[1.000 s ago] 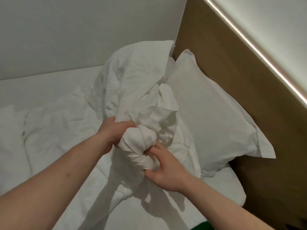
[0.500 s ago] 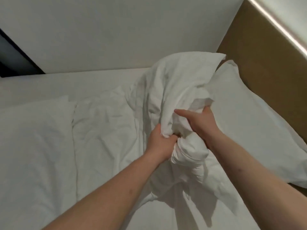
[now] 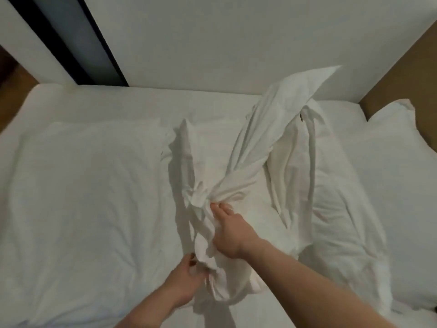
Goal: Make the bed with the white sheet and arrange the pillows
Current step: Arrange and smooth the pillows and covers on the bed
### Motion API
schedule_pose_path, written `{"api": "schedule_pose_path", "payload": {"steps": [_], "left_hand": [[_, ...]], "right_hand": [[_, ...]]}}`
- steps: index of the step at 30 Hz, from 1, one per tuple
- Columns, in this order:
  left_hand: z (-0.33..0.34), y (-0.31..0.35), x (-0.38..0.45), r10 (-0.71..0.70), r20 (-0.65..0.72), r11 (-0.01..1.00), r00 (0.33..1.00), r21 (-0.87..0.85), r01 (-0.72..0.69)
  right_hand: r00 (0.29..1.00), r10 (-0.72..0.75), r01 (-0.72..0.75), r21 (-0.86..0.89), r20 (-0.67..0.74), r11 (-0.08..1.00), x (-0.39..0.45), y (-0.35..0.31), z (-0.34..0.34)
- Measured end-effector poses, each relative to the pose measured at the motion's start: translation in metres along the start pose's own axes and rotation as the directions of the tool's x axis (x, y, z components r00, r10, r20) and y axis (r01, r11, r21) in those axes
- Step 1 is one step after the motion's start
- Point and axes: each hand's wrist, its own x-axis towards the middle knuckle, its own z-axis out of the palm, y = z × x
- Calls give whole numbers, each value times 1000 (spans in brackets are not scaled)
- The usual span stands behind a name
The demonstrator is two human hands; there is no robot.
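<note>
A bunched white sheet (image 3: 267, 147) rises in a twisted rope from the middle of the bed, its far corner lifted toward the wall. My right hand (image 3: 230, 232) grips the gathered fabric partway up the bunch. My left hand (image 3: 186, 280) holds the lower end of the same bunch, nearer to me. One white pillow (image 3: 78, 197) lies flat on the left of the mattress. A second white pillow (image 3: 390, 176) lies on the right against the headboard, partly covered by folds of the sheet.
A white wall (image 3: 212, 43) runs along the far side of the bed. A brown wooden headboard (image 3: 406, 67) stands at the right. A dark vertical strip (image 3: 78, 43) crosses the wall at upper left, with brown floor (image 3: 14, 84) beside the bed's left end.
The view has swung left, showing the left pillow and the bed's far end. Both hands have pulled the bunched sheet down and toward me, stretching it into a long twisted rope.
</note>
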Motion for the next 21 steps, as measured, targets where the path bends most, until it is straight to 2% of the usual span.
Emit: {"api": "schedule_pose_path", "payload": {"steps": [1, 3, 5, 7, 8, 10, 12, 14, 17, 19, 21], "left_hand": [[-7, -16, 5, -41, 5, 999, 999, 36, 40], [-20, -43, 14, -73, -33, 992, 997, 96, 76], [-31, -55, 18, -55, -90, 992, 994, 107, 64], [-37, -52, 21, 9, -137, 995, 990, 99, 5], [-40, -45, 22, 45, -166, 994, 985, 103, -28], [-40, -25, 27, 127, -190, 990, 974, 91, -111], [-36, 3, 36, 170, -193, 985, 966, 66, -160], [-31, 31, 48, 124, -195, 992, 973, -3, -127], [-15, 66, 61, 41, -232, 999, 972, -11, -44], [2, 88, 59, 166, -222, 981, 961, 135, -138], [19, 106, 43, 294, -140, 954, 945, 100, -282]], "right_hand": [[999, 9, -10, 21, 33, 1000, -3, 10, 10], [1000, 9, -10, 84, 9, 996, -14, 29, 26], [996, 3, 8, 121, -88, 993, -26, 46, 35], [968, 19, 26, 174, -251, 984, -42, 60, 36], [931, 39, 37, 200, -363, 979, -52, 65, 31], [802, 91, 24, 184, -590, 983, -72, 76, 10], [680, 183, -70, 186, -710, 980, -91, 95, -20], [649, 312, -217, 224, -694, 950, -101, 118, -42], [721, 404, -395, 146, -563, 907, -96, 151, -48], [736, 411, -401, 144, -538, 905, -81, 164, -49], [673, 486, -401, 278, -557, 873, -62, 167, -55]]}}
